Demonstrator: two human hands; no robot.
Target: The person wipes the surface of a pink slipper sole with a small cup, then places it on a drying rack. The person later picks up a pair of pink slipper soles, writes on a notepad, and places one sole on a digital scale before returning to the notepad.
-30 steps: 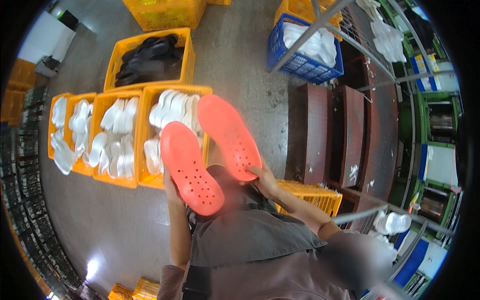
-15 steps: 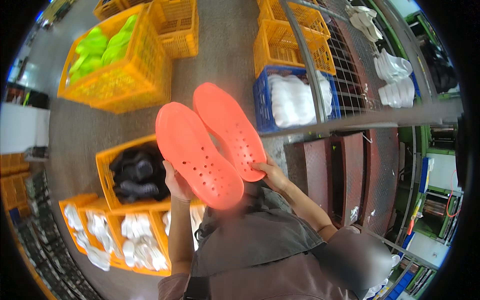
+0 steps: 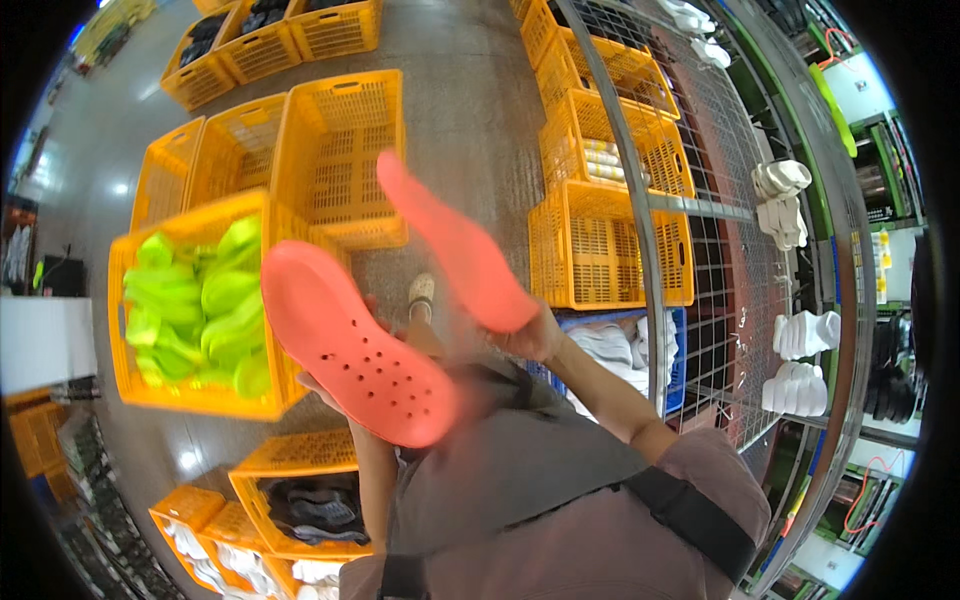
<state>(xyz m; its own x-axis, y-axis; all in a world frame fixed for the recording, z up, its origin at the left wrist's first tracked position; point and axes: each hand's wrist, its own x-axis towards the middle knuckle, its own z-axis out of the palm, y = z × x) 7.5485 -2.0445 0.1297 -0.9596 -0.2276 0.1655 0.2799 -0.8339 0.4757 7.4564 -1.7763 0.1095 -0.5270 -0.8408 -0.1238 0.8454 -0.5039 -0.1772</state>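
Coral sole is showing its holed face left of the frame's centre, the left hand gripping it from behind, mostly hidden. Near centre, the right hand is pinching the lower end of a second sole, now turning nearly edge-on and parting from the first, so each is being handled separately. Lime-green pieces are now appearing lower, at middle left.

Perforated coral sole, second sole, tilted
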